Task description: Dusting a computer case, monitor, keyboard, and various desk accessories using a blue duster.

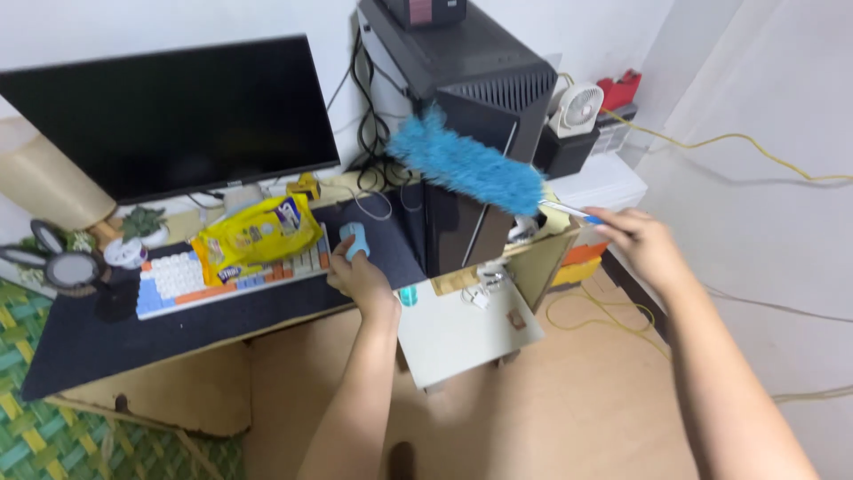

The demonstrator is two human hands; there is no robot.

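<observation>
While right hand (641, 242) gripped blue duster (466, 166) handle against computer tower (471, 133), left hand (360, 271) clasped blue mouse (354, 238) near desk's (107, 351) front edge; light, top-down strokes advisable.

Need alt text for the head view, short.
A person's right hand holds a fluffy blue duster against a black computer tower, while the left hand grips a light blue mouse beside a keyboard with a yellow snack bag on it.

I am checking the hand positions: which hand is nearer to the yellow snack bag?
Left. The left hand rests on the blue mouse, just beside the yellow snack bag. The right hand holds the blue duster, far off.
</observation>
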